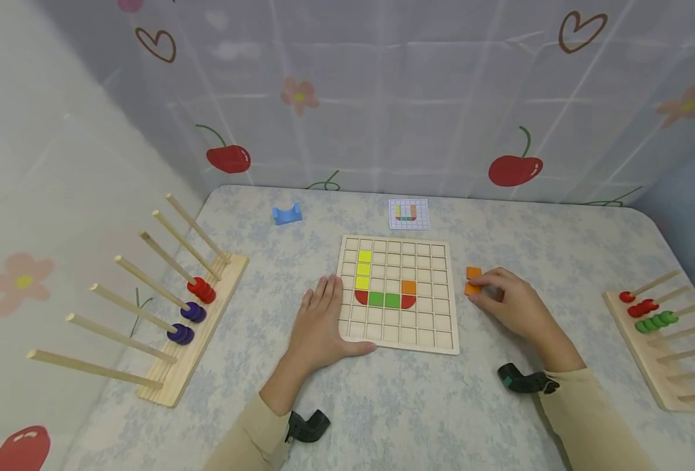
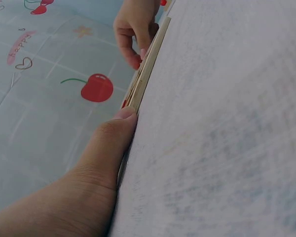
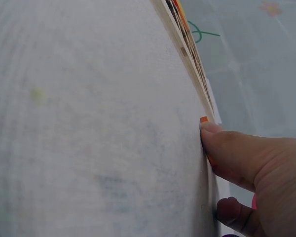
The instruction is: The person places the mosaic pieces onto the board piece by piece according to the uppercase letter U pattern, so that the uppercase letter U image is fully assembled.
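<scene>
A square wooden grid board (image 1: 429, 327) lies on the table with colored tiles in a U: a yellow column (image 1: 363, 269) at left, green tiles (image 1: 384, 299) between two red quarter-round tiles, and one orange tile (image 1: 408, 287) at right. My left hand (image 1: 319, 324) rests flat along the board's left side, thumb at its front edge. Right of the board, my right hand (image 1: 514, 304) has its thumb and fingertips on an orange square tile (image 1: 471, 289). Another orange tile (image 1: 473, 272) lies just beyond. In the right wrist view, the thumb (image 3: 222, 143) partly covers orange.
A small pattern card (image 1: 408, 214) lies behind the board, with a blue stand (image 1: 287, 214) to its left. Wooden peg racks with beads flank the work area: one at left (image 1: 191, 353), one at right (image 1: 647, 366). A printed curtain (image 1: 382, 98) hangs behind the table.
</scene>
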Demonstrator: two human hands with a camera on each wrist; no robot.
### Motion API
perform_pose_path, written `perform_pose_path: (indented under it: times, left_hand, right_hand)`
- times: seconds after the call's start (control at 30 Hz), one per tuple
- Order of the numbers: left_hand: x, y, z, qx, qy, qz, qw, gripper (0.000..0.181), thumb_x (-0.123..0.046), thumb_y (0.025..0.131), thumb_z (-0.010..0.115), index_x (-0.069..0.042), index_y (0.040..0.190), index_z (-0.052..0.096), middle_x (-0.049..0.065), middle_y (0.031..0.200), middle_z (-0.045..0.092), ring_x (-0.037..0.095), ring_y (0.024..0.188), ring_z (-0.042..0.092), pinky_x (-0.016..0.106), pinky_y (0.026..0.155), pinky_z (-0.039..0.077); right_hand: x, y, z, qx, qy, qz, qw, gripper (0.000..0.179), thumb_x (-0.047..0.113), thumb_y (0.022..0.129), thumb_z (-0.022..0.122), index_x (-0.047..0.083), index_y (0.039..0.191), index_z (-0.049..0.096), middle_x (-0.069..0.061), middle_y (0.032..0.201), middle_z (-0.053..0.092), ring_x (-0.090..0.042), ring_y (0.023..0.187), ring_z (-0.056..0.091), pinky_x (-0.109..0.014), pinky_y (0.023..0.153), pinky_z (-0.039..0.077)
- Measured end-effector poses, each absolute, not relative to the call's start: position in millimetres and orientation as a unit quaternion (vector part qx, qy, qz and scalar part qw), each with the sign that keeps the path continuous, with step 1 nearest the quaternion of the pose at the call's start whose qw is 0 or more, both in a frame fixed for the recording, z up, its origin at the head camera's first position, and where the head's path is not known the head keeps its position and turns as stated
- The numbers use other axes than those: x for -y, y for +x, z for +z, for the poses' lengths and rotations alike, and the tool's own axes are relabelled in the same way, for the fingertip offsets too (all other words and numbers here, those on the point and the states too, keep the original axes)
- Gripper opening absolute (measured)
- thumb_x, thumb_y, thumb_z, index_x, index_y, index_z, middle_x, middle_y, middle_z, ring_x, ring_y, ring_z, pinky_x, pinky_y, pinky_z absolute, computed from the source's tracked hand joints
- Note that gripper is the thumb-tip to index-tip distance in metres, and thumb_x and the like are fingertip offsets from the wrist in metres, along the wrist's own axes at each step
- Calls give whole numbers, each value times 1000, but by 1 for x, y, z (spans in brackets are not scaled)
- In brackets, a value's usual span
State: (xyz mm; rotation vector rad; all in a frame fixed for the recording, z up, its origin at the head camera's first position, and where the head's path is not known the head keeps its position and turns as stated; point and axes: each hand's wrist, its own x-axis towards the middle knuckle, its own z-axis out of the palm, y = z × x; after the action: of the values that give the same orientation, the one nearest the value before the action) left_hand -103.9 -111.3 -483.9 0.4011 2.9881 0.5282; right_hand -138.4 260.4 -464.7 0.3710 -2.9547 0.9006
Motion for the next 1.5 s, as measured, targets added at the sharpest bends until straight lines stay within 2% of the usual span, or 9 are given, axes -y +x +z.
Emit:
perform_pose_path:
  times: [0.33, 0.57, 0.77, 0.97, 1.0, 1.17, 1.27, 1.5]
  left_hand:
    - [111, -104, -484, -975, 130, 176, 42, 141, -88, 62, 64, -5, 159, 5, 9, 168, 6, 23, 157, 2, 48, 126, 7]
    - [111, -104, -484, -975, 130, 176, 40, 141, -88, 62, 64, -5, 159, 5, 9, 168, 7, 23, 157, 2, 48, 126, 7]
    - [111, -104, -483, -975, 130, 178, 38, 141, -88, 61, 65, -5, 159, 7, 10, 168, 8, 24, 157, 4, 49, 126, 8]
    - [111, -103, -482, -974, 130, 179, 40, 141, -87, 62, 65, -5, 159, 6, 10, 168, 8, 24, 156, 4, 49, 126, 8]
    - [111, -103, -482, -975, 130, 178, 40, 141, -87, 62, 65, -5, 159, 6, 10, 168, 8, 24, 156, 4, 49, 126, 8]
    - [111, -103, -482, -975, 129, 174, 43, 141, -88, 62, 65, -5, 159, 6, 9, 168, 6, 24, 157, 3, 49, 126, 8]
    - [111, -104, -482, -975, 128, 173, 43, 141, -88, 62, 64, -5, 159, 6, 9, 168, 6, 24, 157, 3, 49, 126, 8]
    - [111, -104, -483, -975, 129, 175, 44, 141, -88, 62, 65, -5, 159, 5, 9, 168, 6, 23, 157, 3, 48, 126, 8]
  right_hand:
    - [-261, -138, -461, 946, 117, 304, -3, 32, 23, 89, 75, 10, 118, 72, -4, 105, 64, -14, 77, 43, -25, 63, 38]
    - [-260, -138, -464, 938, 124, 324, 7, 23, 19, 90, 75, 13, 112, 70, -4, 104, 62, -13, 77, 41, -24, 63, 37]
    - [-260, -138, -464, 938, 122, 326, -1, 22, 18, 91, 73, 14, 112, 67, -6, 109, 66, -14, 77, 45, -25, 64, 40]
    - [-258, -139, -463, 933, 97, 346, -16, 18, 22, 93, 71, 17, 110, 68, -6, 101, 68, -14, 67, 48, -24, 57, 42]
    - [-256, -140, -462, 930, 95, 355, -16, 17, 23, 94, 70, 17, 110, 68, -7, 104, 69, -13, 65, 48, -24, 56, 42]
    - [-240, -145, -456, 909, 97, 406, -21, 18, 28, 96, 67, 17, 110, 69, -8, 109, 70, -14, 62, 47, -25, 54, 42]
    - [-224, -151, -451, 906, 95, 412, -25, 16, 27, 95, 68, 18, 109, 69, -3, 99, 69, -16, 64, 47, -25, 55, 41]
    - [-185, -164, -444, 904, 95, 415, -38, 15, 22, 96, 67, 17, 110, 70, -2, 104, 69, -21, 71, 48, -27, 60, 42]
